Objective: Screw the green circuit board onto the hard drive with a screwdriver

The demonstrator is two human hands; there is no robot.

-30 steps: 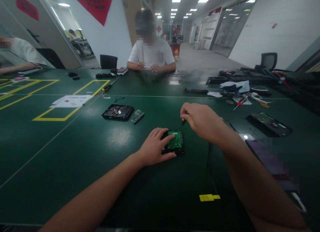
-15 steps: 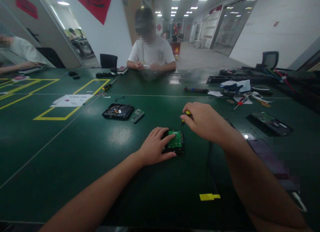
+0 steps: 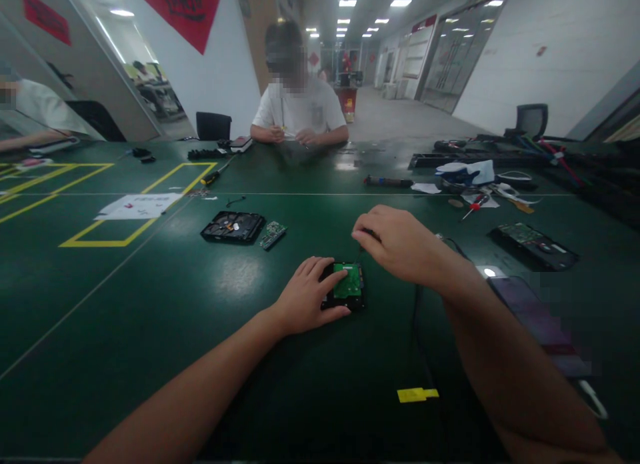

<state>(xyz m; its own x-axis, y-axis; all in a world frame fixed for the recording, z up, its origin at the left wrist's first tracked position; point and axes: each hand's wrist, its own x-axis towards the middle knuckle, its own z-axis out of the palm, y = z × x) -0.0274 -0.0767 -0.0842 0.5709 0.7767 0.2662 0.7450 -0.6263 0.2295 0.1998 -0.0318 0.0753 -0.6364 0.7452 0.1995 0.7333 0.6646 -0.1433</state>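
Observation:
A hard drive [image 3: 356, 303] lies on the table with its green circuit board [image 3: 349, 284] facing up. My left hand [image 3: 310, 296] grips it from the left, the thumb along the near side and the index finger across the board. The drive's left part is hidden under that hand. Above the far right corner, my right hand [image 3: 393, 241] is closed around a screwdriver [image 3: 371, 233]. Most of its handle is covered by my fingers, and the thin shaft points down to the drive's edge. Whether the tip sits in a screw I cannot tell.
An opened hard drive [image 3: 233, 227] and a loose circuit board [image 3: 273, 235] lie to the left. Another drive [image 3: 534, 245], a phone [image 3: 535, 317] and a red screwdriver [image 3: 475, 206] are on the right. A cable [image 3: 417, 324] with a yellow tag runs nearby. A person [image 3: 300, 114] sits opposite.
My right hand has turned about the screwdriver, and its yellow handle parts are now covered. My left hand keeps its place on the drive. The whole view has shifted slightly.

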